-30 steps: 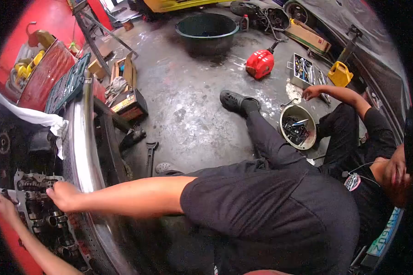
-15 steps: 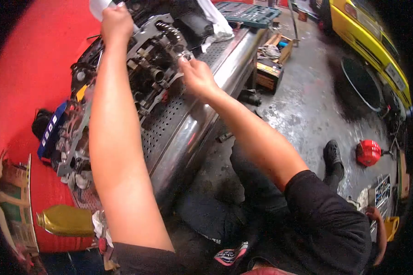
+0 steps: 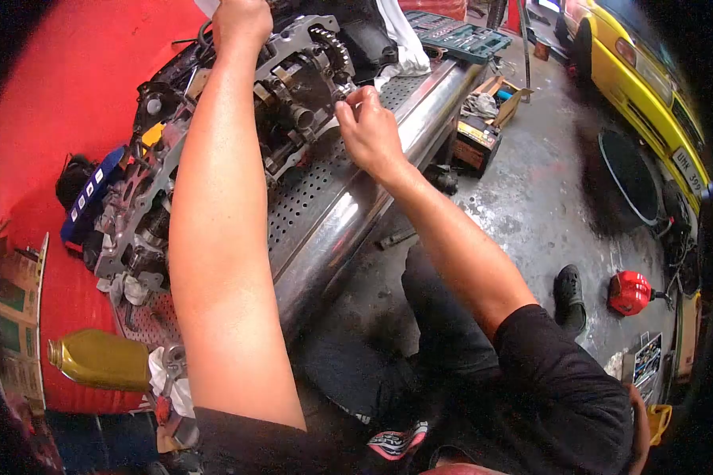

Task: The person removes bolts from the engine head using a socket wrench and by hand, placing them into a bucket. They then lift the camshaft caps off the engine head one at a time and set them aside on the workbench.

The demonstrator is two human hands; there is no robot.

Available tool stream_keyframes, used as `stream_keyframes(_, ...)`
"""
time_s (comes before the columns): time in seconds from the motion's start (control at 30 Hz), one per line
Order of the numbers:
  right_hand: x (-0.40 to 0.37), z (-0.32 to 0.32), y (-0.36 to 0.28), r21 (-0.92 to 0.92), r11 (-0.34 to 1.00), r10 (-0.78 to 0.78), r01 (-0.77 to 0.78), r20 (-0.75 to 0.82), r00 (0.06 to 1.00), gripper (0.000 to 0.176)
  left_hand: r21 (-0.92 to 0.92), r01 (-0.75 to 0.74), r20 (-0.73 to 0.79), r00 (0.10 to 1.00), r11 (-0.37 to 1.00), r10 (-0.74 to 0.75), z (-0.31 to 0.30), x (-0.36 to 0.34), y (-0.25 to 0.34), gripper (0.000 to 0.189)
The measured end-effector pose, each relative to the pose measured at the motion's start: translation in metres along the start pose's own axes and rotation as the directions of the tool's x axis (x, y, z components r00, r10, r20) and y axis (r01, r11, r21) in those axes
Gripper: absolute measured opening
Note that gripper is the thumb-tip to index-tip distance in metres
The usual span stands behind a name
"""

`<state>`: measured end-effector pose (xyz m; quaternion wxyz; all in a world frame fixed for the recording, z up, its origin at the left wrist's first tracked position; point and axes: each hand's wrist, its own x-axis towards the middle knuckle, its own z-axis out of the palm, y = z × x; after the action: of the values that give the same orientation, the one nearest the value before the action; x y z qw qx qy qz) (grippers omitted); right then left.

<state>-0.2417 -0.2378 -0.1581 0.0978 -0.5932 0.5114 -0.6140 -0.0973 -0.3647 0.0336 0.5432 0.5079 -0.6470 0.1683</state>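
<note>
An engine cylinder head (image 3: 293, 95) lies on a perforated metal bench (image 3: 313, 194), with a toothed chain sprocket (image 3: 332, 49) at its far end. My left hand (image 3: 243, 24) is at the top edge of the view, over the far left side of the engine part; its fingers are mostly cut off or hidden, beside something white. My right hand (image 3: 368, 127) is beside the sprocket end, its thumb and fingertips pinched together on something too small to make out. A white cloth (image 3: 404, 39) lies behind the sprocket end.
An open teal socket set (image 3: 459, 38) sits on the bench's far end. A yellow-brown bottle (image 3: 103, 360) lies at the left. On the floor are boxes (image 3: 477, 142), a black round tub (image 3: 629, 178) and a red object (image 3: 630, 293). A yellow car (image 3: 641, 87) stands at upper right.
The view has shifted, so the bench and engine part appear further right. My right hand has turned, with its fingertips a little off the metal part.
</note>
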Motion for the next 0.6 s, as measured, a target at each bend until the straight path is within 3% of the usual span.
stream_keyframes(0.03, 0.001, -0.001, -0.005, -0.03, 1.0, -0.01, 0.011, 0.023, 1.0, 0.029, -0.05, 0.016, -0.056, 0.998, 0.999, -0.019, 0.001, -0.004, 0.004, 0.044)
stream_keyframes(0.13, 0.003, -0.001, -0.011, -0.099, 0.994, -0.033, 0.04, 0.07, 0.997, 0.029, -0.02, 0.075, 0.0, 0.997, 0.997, -0.075, -0.003, -0.003, 0.012, 0.045)
stream_keyframes(0.23, 0.013, 0.006, 0.001, -0.039, 0.972, -0.231, 0.231, 0.008, 0.973, 0.037, -0.02, 0.072, 0.0, 0.997, 0.997, -0.072, -0.005, -0.004, 0.013, 0.045)
stream_keyframes(0.27, 0.022, 0.005, 0.001, 0.093, 0.991, 0.082, -0.098, 0.164, 0.983, 0.047, -0.021, 0.072, 0.003, 0.997, 0.997, -0.072, -0.006, -0.005, 0.013, 0.045)
stream_keyframes(0.37, 0.021, 0.002, 0.001, 0.337, 0.819, 0.358, -0.463, 0.329, 0.873, 0.056, -0.011, 0.07, 0.004, 0.998, 0.997, -0.07, -0.007, -0.007, 0.015, 0.045)
stream_keyframes(0.4, 0.015, -0.005, 0.003, 0.182, 0.973, 0.111, -0.139, 0.159, 0.981, 0.055, 0.003, 0.081, 0.004, 0.997, 0.997, -0.081, -0.007, -0.007, 0.017, 0.045)
stream_keyframes(0.43, 0.011, -0.009, -0.001, -0.063, 0.998, 0.028, -0.022, 0.083, 0.996, 0.042, 0.017, 0.093, 0.0, 0.996, 0.996, -0.093, -0.007, -0.006, 0.018, 0.045)
stream_keyframes(0.5, 0.002, -0.015, -0.007, -0.049, 0.997, -0.053, 0.057, 0.088, 0.995, 0.029, 0.035, 0.103, -0.009, 0.995, 0.994, -0.103, -0.009, -0.007, 0.018, 0.045)
stream_keyframes(0.6, 0.009, -0.007, 0.001, -0.239, 0.939, -0.24, 0.248, 0.06, 0.969, 0.028, 0.032, 0.09, 0.003, 0.996, 0.995, -0.09, -0.012, -0.011, 0.024, 0.045)
